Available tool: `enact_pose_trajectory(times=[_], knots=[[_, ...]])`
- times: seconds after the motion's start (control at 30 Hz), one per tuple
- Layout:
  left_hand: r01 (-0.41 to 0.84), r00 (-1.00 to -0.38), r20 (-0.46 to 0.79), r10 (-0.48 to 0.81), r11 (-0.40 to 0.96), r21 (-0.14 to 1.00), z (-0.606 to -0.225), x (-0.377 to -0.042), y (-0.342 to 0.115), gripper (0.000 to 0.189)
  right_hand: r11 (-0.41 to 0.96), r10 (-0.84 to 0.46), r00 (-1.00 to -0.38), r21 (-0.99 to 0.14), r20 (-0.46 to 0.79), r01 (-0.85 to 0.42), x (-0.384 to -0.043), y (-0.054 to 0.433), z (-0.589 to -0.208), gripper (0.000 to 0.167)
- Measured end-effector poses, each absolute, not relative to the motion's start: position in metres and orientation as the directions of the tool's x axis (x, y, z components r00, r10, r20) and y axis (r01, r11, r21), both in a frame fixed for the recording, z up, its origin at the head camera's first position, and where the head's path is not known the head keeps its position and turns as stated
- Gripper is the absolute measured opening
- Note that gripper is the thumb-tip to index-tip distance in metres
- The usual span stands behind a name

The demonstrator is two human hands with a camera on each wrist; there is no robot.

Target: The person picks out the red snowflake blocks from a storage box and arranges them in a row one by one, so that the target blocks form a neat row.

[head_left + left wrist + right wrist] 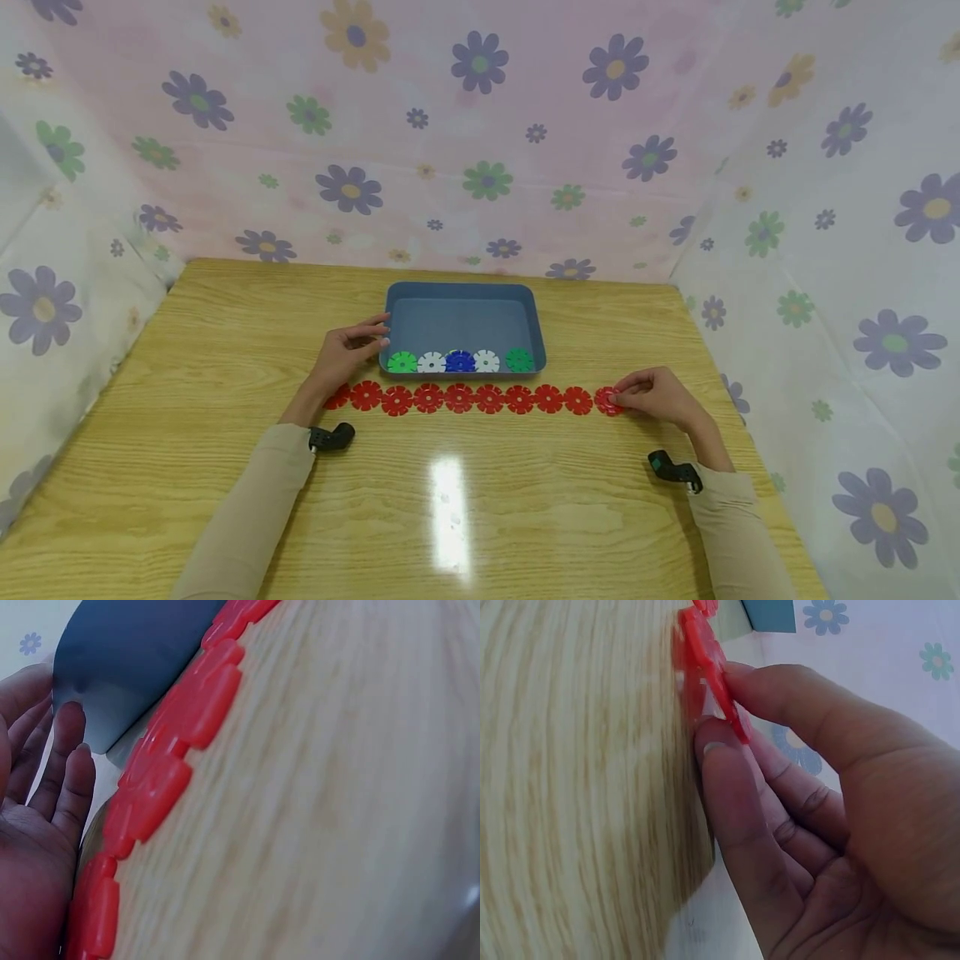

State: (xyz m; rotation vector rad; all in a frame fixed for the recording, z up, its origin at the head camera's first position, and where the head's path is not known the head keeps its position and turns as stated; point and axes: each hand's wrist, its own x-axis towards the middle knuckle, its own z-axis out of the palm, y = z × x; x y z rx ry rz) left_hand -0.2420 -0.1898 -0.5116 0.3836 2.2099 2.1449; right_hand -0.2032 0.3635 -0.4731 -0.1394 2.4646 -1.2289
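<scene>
My left hand (341,357) is at the left side of a blue-grey tray (463,291), its fingers extended and touching the tray's wall. In the left wrist view that hand (41,810) holds nothing in its palm. Several red slotted snowflake discs (459,398) lie in a long row in front of the tray. At the row's right end my right hand (660,396) pinches one red snowflake disc (712,664) between thumb and finger. The right wrist view shows this disc tilted, with one edge close to the table.
Inside the tray, along its near wall, are a light green disc (402,362), white discs (487,361), a blue disc (460,361) and a dark green disc (519,360). Flowered cloth (480,125) hangs behind and beside the wooden table (360,517).
</scene>
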Motion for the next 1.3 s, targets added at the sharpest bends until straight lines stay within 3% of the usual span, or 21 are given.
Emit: enact_pose_trajectory(times=[0.5,1.3], knots=[[0.148,-0.969,0.145,0.200,0.004,0.989,-0.5114,-0.2425,-0.1898,0.037,0.704,-0.219,-0.947,-0.710,-0.234,0.013,-0.2021,0.3582,-0.4728,0.031],[0.152,-0.968,0.147,0.205,0.008,0.988,-0.5125,-0.2417,-0.1899,0.037,0.662,-0.192,-0.941,-0.745,-0.277,0.084,-0.2037,0.3570,-0.4751,0.033]])
